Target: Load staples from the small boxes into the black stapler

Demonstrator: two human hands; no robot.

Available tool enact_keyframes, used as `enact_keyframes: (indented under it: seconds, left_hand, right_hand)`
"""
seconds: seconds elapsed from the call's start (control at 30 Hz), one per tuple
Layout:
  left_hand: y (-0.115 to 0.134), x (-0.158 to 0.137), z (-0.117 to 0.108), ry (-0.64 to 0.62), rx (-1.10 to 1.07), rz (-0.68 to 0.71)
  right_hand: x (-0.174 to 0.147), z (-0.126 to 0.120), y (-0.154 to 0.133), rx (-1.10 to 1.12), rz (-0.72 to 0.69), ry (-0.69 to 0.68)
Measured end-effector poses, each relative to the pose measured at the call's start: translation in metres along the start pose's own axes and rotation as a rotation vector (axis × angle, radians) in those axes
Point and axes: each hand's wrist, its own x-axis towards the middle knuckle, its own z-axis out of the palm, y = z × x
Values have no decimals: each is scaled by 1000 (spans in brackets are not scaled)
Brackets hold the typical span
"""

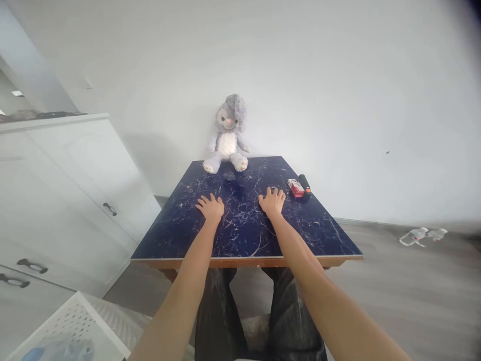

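My left hand (211, 207) rests palm down on the dark blue marbled table (240, 235), its fingers spread and nothing in them. To the right, my right hand (272, 201) lies flat on the same top, fingers apart, also holding nothing. A grey and white plush toy (227, 143) sits upright at the far edge against the wall, beyond both hands. Nearest to my right hand is a small red and white box (296, 188). Right beside the box is a black cylindrical object with an orange band (305, 184); I cannot tell its kind.
A white cabinet (67, 185) with dark handles stands on the left. Below it is a white perforated basket (75, 321) with plastic-like items inside. Clear plastic bottles (415, 235) lie on the grey floor at the right. A pale wall (338, 90) rises behind the table.
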Motion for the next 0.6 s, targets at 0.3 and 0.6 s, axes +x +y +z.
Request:
enact_keyframes:
  seconds: [0.3, 0.6]
  left_hand:
    - [-5, 21, 11, -244, 106, -100]
    - [-21, 31, 11, -373, 94, 107]
  right_hand:
    - [17, 24, 11, -70, -9, -321]
    - [29, 28, 27, -49, -218, -448]
